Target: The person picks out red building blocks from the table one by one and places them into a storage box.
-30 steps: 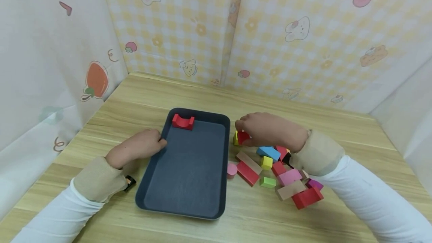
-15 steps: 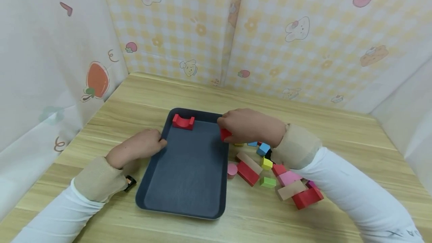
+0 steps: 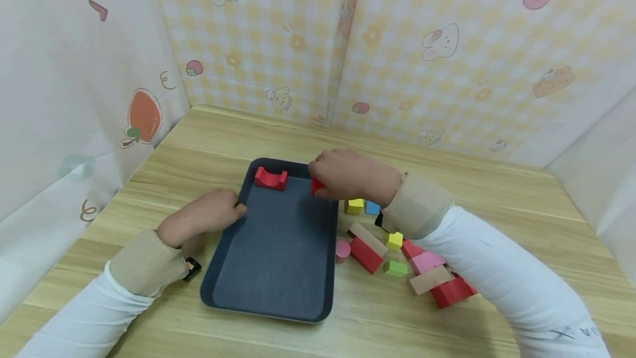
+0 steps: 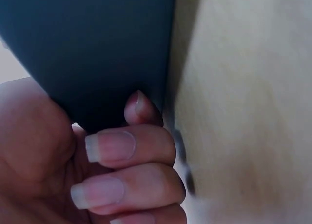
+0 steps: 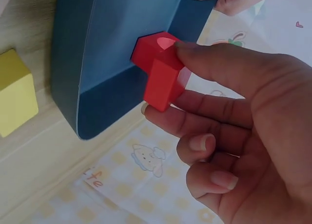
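My left hand (image 3: 206,217) grips the left rim of a dark blue-grey tray (image 3: 275,258), its fingers (image 4: 131,146) curled at the tray's edge in the left wrist view. Above the tray's far right corner, my right hand (image 3: 353,175) pinches a small red block (image 5: 162,87) between thumb and fingertips. The palm side of that hand and the block show best in the right wrist view; from the head, the hand covers most of the block. A red block with a curved notch (image 3: 270,179) lies in the tray's far left corner.
Several loose blocks lie right of the tray, among them a yellow block (image 3: 354,206), a pink cylinder (image 3: 342,250), a red block (image 3: 366,255), a green block (image 3: 396,268) and a notched red block (image 3: 453,291). A patterned cloth (image 3: 397,70) hangs behind the table.
My right hand has moved left from the blocks, carrying the red block over the tray's far right corner. The yellow block beside it stayed on the table. My left hand has kept its place.
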A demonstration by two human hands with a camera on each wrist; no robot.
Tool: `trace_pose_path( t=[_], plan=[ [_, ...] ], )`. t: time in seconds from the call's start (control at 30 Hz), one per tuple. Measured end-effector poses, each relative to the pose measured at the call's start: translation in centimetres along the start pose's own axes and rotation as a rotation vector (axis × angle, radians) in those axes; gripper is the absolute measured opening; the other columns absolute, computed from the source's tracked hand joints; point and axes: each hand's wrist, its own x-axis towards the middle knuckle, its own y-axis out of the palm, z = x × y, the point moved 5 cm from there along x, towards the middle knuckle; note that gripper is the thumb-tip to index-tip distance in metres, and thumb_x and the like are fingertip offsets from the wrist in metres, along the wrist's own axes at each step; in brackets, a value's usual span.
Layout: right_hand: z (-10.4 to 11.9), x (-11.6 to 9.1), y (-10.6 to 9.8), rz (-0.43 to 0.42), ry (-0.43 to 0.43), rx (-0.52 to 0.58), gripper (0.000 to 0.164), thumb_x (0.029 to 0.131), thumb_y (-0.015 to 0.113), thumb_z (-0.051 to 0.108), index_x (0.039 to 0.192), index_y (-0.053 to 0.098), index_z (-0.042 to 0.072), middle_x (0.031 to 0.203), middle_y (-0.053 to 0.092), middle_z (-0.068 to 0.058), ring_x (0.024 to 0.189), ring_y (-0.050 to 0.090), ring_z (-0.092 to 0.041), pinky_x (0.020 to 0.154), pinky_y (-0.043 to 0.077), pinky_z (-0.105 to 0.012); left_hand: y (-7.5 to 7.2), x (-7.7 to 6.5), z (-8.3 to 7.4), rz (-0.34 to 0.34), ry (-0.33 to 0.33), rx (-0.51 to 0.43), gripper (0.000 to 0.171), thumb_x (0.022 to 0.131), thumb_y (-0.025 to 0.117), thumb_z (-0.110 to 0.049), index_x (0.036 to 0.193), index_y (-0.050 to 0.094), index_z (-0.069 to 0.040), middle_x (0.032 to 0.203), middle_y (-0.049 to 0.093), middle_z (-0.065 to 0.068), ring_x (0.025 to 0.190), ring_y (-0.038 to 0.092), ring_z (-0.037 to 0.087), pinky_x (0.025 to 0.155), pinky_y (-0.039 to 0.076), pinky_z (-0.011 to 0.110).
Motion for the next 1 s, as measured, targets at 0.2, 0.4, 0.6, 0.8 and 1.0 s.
trace_pose_path(
  t=[0.2, 0.4, 0.6, 0.8, 1.0],
  plan=[
    [-0.3, 1.1, 0.3, -0.020, 0.024, 0.029, 0.025, 0.083, 0.065, 0.034, 0.093, 0.063, 0.012, 0.079, 0.061, 0.002, 0.067, 0.053, -0.011, 0.063, 0.047, -0.024, -0.1, -0.1, -0.1, -0.002, -0.001, -0.007, 0.034, 0.094, 0.039, -0.018, 0.061, 0.043, -0.012, 0.058, 0.042, 0.003, 0.051, 0.039, 0.016, 0.055, 0.035, 0.029],
    [-0.6, 2.3, 0.9, -0.022, 0.072, 0.029, 0.026, 0.082, 0.066, 0.037, 0.094, 0.063, 0.015, 0.079, 0.061, 0.003, 0.066, 0.053, -0.010, 0.062, 0.047, -0.022, -0.1, -0.3, -0.1, -0.005, -0.003, -0.027, 0.036, 0.093, 0.039, -0.017, 0.057, 0.041, -0.014, 0.054, 0.039, 0.000, 0.047, 0.034, 0.014, 0.052, 0.034, 0.029],
    [-0.8, 3.3, 1.7, -0.009, 0.098, 0.038, 0.026, 0.082, 0.065, 0.038, 0.097, 0.064, 0.016, 0.079, 0.063, 0.003, 0.065, 0.053, -0.010, 0.061, 0.047, -0.022, -0.1, -0.2, 0.0, -0.008, -0.004, -0.026, 0.036, 0.094, 0.039, -0.018, 0.058, 0.041, -0.014, 0.054, 0.039, 0.001, 0.047, 0.035, 0.014, 0.052, 0.034, 0.029],
    [-0.8, 4.3, 2.5, -0.002, 0.108, 0.037, 0.024, 0.083, 0.064, 0.038, 0.094, 0.064, 0.017, 0.077, 0.062, 0.004, 0.064, 0.053, -0.009, 0.059, 0.046, -0.022, -0.1, -0.1, 0.2, -0.003, -0.011, -0.015, 0.035, 0.094, 0.038, -0.019, 0.060, 0.042, -0.013, 0.057, 0.041, 0.002, 0.049, 0.037, 0.016, 0.054, 0.035, 0.029],
    [-0.9, 5.3, 3.5, 0.014, 0.119, 0.025, 0.023, 0.084, 0.062, 0.038, 0.088, 0.063, 0.016, 0.073, 0.059, 0.004, 0.063, 0.053, -0.010, 0.056, 0.045, -0.024, 0.1, 0.0, 0.1, -0.003, -0.007, -0.017, 0.034, 0.095, 0.039, -0.019, 0.061, 0.044, -0.012, 0.057, 0.042, 0.003, 0.050, 0.038, 0.016, 0.054, 0.035, 0.030]
  ],
)
